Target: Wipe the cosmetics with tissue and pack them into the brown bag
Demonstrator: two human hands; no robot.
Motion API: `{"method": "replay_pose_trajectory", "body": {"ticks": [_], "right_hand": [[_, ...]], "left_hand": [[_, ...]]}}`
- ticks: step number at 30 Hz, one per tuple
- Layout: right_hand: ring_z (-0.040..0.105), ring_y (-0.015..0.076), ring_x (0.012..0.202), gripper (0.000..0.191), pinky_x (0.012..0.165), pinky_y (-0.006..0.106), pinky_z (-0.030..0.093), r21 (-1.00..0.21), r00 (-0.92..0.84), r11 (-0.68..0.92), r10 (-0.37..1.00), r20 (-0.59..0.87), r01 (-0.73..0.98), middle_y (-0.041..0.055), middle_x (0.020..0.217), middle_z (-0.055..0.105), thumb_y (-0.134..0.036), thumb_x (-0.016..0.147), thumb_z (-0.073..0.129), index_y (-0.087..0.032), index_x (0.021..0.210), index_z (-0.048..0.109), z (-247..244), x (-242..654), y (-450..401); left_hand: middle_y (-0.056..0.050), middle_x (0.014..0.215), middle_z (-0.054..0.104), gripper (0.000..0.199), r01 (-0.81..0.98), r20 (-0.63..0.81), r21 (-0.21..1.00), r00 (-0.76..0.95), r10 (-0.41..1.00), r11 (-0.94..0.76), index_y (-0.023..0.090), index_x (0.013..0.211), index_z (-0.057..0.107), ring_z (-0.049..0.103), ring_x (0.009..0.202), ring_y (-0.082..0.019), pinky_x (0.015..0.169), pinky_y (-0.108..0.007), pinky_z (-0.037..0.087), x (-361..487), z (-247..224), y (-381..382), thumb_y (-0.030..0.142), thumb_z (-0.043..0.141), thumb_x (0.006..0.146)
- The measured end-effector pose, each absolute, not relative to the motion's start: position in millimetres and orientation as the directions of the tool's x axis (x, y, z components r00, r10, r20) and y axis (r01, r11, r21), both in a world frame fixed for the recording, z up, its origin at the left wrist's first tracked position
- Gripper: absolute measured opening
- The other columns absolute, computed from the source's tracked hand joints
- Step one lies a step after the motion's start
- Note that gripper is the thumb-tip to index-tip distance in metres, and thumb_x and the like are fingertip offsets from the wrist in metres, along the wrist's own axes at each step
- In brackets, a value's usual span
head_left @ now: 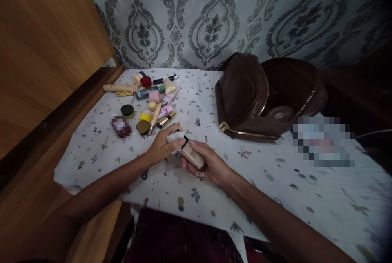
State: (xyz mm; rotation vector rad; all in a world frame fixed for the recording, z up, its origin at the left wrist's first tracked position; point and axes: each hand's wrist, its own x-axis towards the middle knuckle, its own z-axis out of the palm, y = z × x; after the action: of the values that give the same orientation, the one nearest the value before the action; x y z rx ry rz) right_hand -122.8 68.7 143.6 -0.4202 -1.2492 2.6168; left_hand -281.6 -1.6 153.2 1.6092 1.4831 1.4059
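My right hand (206,159) is closed around a beige bottle (192,154) with a dark cap, which looks like liquid foundation. The bottle lies tilted, its cap end toward my left hand (163,144). That hand pinches a white wipe or tissue (175,135) against the cap; part of the cap is covered by it. Just beyond my left hand lie a gold-and-black tube (166,119), a yellow-lidded jar (145,116) and a brown round jar (142,127).
More cosmetics spread at the back left, among them a green bottle (147,92), a red jar (146,81) and a dark-lidded jar (127,111). A brown leather bag (245,91) stands unzipped at the right. A wooden panel (52,22) rises on the left; a patterned curtain (174,18) hangs behind.
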Motion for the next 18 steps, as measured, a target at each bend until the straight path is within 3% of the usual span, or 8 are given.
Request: {"method": "replay_pose_trajectory", "body": {"ticks": [6,9,11,14,18], "right_hand": [[0.048,0.0075,0.034,0.04,0.029,0.017,0.026,-0.789,-0.937,-0.61,0.314,-0.152,-0.077,0.0034,0.06,0.07,-0.054,0.084,0.064,-0.015,0.075,0.063,146.2,-122.4,68.4],[0.049,0.0079,0.036,0.041,0.031,0.018,0.027,-0.791,-0.927,-0.602,0.347,-0.141,-0.104,0.004,0.062,0.07,-0.055,0.084,0.065,-0.015,0.074,0.063,148.3,-122.4,69.0],[0.048,0.0078,0.036,0.047,0.032,0.019,0.028,-0.79,-0.926,-0.607,0.341,-0.162,-0.085,0.0036,0.059,0.068,-0.06,0.083,0.063,-0.015,0.071,0.063,148.1,-122.7,69.8],[0.05,0.0091,0.039,0.053,0.035,0.02,0.032,-0.775,-0.913,-0.629,0.347,-0.213,-0.058,0.0029,0.058,0.066,-0.068,0.083,0.058,-0.016,0.074,0.064,145.6,-124.1,69.9],[0.06,0.0131,0.051,0.049,0.045,0.022,0.041,-0.763,-0.875,-0.636,0.429,-0.224,-0.117,0.0031,0.07,0.071,-0.069,0.08,0.063,-0.02,0.087,0.06,143.9,-127.5,66.3]], "left_hand": [[0.002,0.072,0.047,0.05,0.353,0.335,0.894,-0.121,0.934,-0.275,0.018,0.087,0.051,0.044,0.067,-0.014,0.065,-0.027,0.04,-283.8,153.1,0.1,0.068,0.051,0.087],[-0.001,0.073,0.051,0.057,0.376,0.334,0.895,-0.21,0.919,-0.239,0.018,0.09,0.057,0.047,0.065,-0.015,0.063,-0.028,0.042,-285.5,154.0,2.5,0.071,0.036,0.092],[-0.004,0.079,0.058,0.061,0.415,0.36,0.886,-0.328,0.874,-0.209,0.018,0.094,0.06,0.053,0.072,-0.017,0.069,-0.03,0.046,-285.5,154.4,3.5,0.067,0.025,0.097],[-0.007,0.102,0.064,0.055,0.518,0.451,0.834,-0.438,0.778,-0.192,0.019,0.106,0.061,0.059,0.097,-0.021,0.091,-0.035,0.047,-283.8,155.1,2.6,0.058,0.023,0.102],[-0.012,0.12,0.059,0.049,0.759,0.544,0.637,-0.318,0.776,-0.135,0.017,0.128,0.057,0.053,0.117,-0.024,0.104,-0.041,0.041,-279.2,153.2,-0.7,0.047,0.026,0.104]]}}
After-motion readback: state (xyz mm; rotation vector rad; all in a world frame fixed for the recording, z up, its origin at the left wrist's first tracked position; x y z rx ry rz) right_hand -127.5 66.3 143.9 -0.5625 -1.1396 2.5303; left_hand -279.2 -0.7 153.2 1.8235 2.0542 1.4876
